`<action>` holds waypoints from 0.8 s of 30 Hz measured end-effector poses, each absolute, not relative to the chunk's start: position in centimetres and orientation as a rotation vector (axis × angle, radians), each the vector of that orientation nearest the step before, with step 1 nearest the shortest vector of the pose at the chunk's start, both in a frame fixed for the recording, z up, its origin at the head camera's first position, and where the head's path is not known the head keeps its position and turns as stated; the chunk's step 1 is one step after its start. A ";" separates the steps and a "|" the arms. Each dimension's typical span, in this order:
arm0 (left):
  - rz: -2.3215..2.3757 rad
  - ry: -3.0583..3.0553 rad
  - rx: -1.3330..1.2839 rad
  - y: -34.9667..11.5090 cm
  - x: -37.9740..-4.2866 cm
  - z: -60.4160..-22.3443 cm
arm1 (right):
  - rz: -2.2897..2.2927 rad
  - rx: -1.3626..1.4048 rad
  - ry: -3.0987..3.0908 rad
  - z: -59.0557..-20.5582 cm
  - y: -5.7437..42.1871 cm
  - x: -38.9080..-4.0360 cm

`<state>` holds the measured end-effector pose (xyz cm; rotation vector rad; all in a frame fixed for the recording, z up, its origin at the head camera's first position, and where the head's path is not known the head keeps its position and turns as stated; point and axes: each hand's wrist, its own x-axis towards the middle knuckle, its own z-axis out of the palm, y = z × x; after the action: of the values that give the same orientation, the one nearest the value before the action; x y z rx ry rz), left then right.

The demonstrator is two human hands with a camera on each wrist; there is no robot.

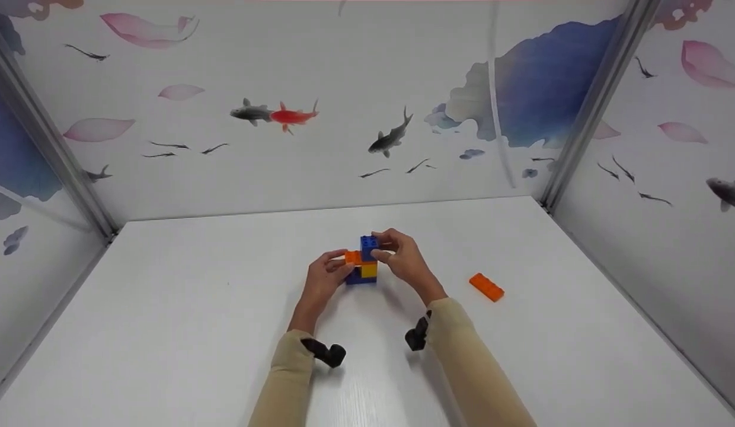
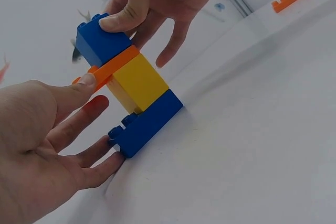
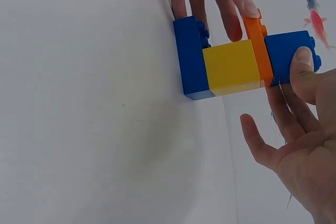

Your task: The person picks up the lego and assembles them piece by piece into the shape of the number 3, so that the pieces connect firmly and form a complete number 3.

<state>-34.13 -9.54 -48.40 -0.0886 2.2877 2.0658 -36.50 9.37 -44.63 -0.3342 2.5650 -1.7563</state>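
Observation:
A small stack of toy building bricks stands on the table. At its bottom lies a long blue brick, with a yellow brick on its right end. Across the yellow one sits a flat orange brick, its left end jutting out over the blue base. On top, at the right end, is a square blue brick. My right hand pinches this top brick between thumb and fingers. With thumb and forefinger my left hand pinches the orange brick's jutting end, while its lower fingers reach the base brick's left end.
Another flat orange brick lies apart on the white table, right of the stack. Printed wall panels with fish and petals enclose the table at the back and sides. Each wrist carries a black camera mount.

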 end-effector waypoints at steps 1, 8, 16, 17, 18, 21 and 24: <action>2.062 2.293 -0.088 -9.6 -34.2 -48.4 | -1.769 -0.339 2.561 -44.7 9.3 -36.5; 2.043 2.308 -0.079 -9.8 -34.3 -48.6 | -1.825 -0.383 2.545 -45.1 9.3 -36.4; 2.064 2.303 -0.079 -9.5 -34.1 -48.4 | -1.782 -0.390 2.613 -44.8 9.2 -36.1; 2.072 2.302 -0.069 -9.5 -34.1 -48.4 | -1.778 -0.397 2.620 -44.8 9.2 -36.1; 2.078 2.299 -0.067 -9.5 -34.1 -48.4 | -1.773 -0.402 2.629 -44.9 9.2 -36.1; 2.083 2.298 -0.062 -9.5 -34.1 -48.4 | -1.767 -0.401 2.638 -45.1 9.1 -36.2; 2.069 2.314 -0.061 -9.5 -34.1 -48.5 | -1.769 -0.398 2.629 -45.3 9.1 -36.3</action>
<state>-34.06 -9.46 -48.47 -0.0607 2.3142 2.0692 -36.35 9.12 -45.28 -0.3981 2.6294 -1.7686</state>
